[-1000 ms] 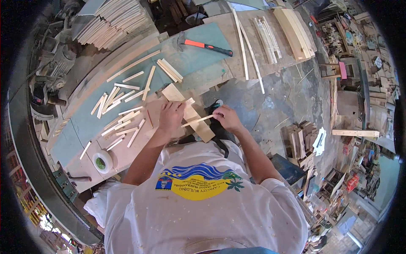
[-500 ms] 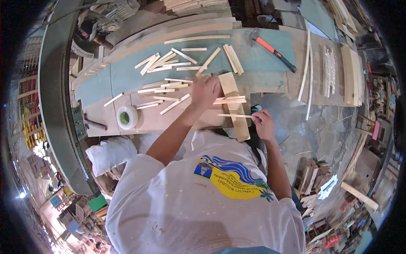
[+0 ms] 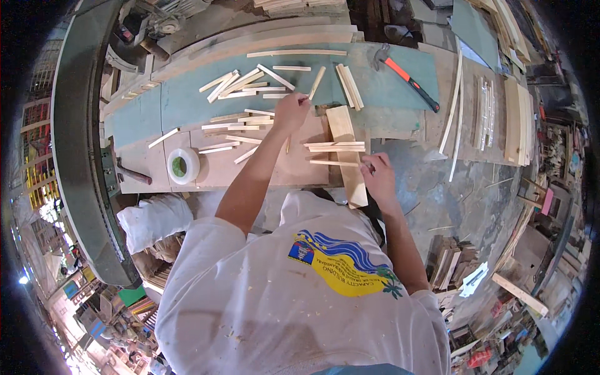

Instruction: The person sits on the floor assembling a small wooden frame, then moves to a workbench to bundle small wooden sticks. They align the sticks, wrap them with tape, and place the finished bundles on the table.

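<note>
My left hand [image 3: 292, 114] reaches over the bench with its fingers closed at the near end of a thin wooden strip [image 3: 317, 82], which slants away from me. My right hand [image 3: 379, 177] is curled, its fingertips pinched at the right end of another thin strip [image 3: 334, 163]. That strip crosses a wider flat board [image 3: 341, 123] that runs toward me. Just beyond it, a few strips [image 3: 335, 147] lie side by side across the same board. Several loose strips [image 3: 240, 84] are scattered left of the board, some partly hidden by my left arm.
An orange-and-black-handled hammer [image 3: 406, 78] lies at the far right of the bench [image 3: 387, 119]. A white tape roll [image 3: 183, 165] sits at the near left, beside a dark handle [image 3: 134, 175]. Long strips [image 3: 453, 106] lie at right. A dark metal beam [image 3: 78, 125] stands at left.
My left hand has moved away from me and slightly left, and the strip at its fingers points more straight away. The right hand's strip has shifted left and slightly away, nearer the strips on the board.
</note>
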A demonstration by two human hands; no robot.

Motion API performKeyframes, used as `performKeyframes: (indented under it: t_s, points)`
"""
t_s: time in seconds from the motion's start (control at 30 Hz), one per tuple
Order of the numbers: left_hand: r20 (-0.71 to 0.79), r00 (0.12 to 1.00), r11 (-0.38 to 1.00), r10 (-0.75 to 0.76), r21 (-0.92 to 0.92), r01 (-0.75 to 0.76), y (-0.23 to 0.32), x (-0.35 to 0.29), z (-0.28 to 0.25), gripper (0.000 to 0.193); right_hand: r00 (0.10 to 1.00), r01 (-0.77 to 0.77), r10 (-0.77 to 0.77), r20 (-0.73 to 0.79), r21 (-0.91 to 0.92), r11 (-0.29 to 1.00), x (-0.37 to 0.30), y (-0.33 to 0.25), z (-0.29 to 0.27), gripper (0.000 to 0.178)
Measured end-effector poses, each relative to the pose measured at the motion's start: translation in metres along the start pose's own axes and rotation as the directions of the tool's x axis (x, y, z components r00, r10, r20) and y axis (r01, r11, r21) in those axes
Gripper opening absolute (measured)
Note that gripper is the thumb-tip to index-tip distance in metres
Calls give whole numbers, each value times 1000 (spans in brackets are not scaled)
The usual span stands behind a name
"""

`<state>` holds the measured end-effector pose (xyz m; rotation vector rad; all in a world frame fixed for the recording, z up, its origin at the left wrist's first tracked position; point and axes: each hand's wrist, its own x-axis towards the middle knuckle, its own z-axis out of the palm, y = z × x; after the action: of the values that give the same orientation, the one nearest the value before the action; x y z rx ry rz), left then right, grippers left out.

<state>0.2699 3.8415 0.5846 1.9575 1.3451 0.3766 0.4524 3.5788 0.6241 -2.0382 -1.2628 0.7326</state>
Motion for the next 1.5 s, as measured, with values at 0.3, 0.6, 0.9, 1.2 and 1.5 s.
performKeyframes:
  t_s: [0.3, 0.6, 0.9, 1.2, 1.5]
  points:
    - [361, 905, 360, -225, -832, 422, 54, -122, 48, 23, 991, 134, -135, -7, -81, 988, 15, -59, -1, 14]
    - [250, 939, 972, 235, -43, -232, 74, -144, -5, 22, 942, 336, -325, 87, -287, 897, 15, -6, -3, 11]
    - [192, 723, 683, 664, 240, -690, 41, -107, 48, 35, 972, 228, -233, -2, -192, 954, 21, 13, 4, 11]
    - [230, 686, 628, 690, 280, -726, 45, -110, 50, 35, 944, -278, 318, -85, 308, 910, 16, 45, 28, 26]
    - [286, 680, 615, 675, 291, -733, 39, -109, 49, 40, 969, -177, 207, -134, 210, 962, 13, 37, 37, 26]
